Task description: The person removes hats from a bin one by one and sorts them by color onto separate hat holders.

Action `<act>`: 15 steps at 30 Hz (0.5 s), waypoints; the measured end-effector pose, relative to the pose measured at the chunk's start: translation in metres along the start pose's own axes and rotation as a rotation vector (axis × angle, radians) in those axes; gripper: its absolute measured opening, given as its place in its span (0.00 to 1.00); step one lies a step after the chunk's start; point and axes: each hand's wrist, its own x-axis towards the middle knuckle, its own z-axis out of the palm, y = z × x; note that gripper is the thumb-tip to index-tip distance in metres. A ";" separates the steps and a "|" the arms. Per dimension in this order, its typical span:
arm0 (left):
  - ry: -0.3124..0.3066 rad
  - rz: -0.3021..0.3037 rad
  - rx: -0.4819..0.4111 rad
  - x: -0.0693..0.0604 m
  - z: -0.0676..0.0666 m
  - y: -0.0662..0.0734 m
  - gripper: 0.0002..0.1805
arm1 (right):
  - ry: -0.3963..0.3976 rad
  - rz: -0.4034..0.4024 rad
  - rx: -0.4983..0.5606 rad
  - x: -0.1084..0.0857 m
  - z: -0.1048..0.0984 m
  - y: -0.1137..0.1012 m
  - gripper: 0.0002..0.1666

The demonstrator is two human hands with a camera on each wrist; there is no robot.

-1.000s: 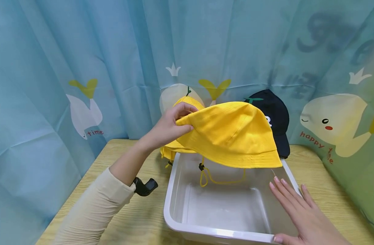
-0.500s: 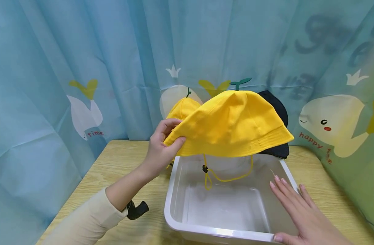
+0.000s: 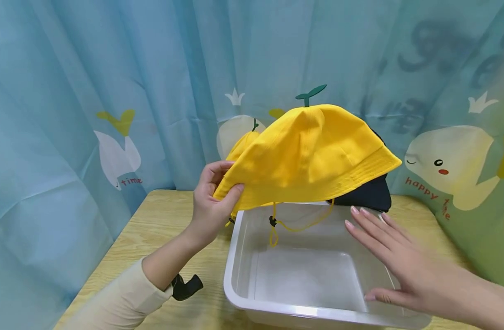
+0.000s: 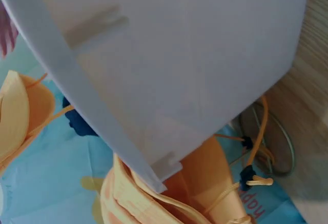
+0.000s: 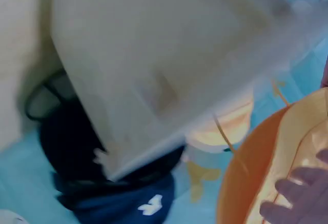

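My left hand (image 3: 210, 201) pinches the left brim of a yellow bucket hat (image 3: 305, 160), thumb in front. The hat hangs tilted above the back of a pale grey plastic bin (image 3: 301, 311), its green sprout upward. A yellow chin cord (image 3: 303, 229) with a black toggle dangles below the brim. My right hand (image 3: 404, 256) is spread, fingers straight, over the bin's right side and holds nothing. In the right wrist view the yellow hat (image 5: 256, 178) shows at lower right, fingers in front of its brim; the view is blurred.
Behind the bin's left corner stands another yellow hat (image 3: 241, 146), mostly hidden. A black cap (image 3: 365, 195) is at the back right, partly covered by the held hat. The wooden table (image 3: 161, 229) ends at a blue-green curtain (image 3: 153, 91). A black bracket (image 3: 186, 288) sticks out at my left wrist.
The yellow bucket hat has risen and its right end has tipped up, so its sprout now stands clear. My left hand moved slightly left and down. My right hand lifted off the bin's rim.
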 end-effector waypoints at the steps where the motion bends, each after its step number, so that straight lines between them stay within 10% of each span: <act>1: 0.004 -0.001 -0.005 0.000 0.000 0.001 0.21 | 0.024 -0.009 -0.039 0.008 -0.004 0.001 0.51; 10: 0.008 -0.053 -0.047 -0.003 0.002 0.013 0.22 | 0.205 0.071 -0.257 0.059 0.002 0.007 0.36; 15: -0.008 -0.035 -0.051 -0.001 0.004 0.016 0.22 | 0.219 0.060 -0.272 0.077 0.010 0.019 0.59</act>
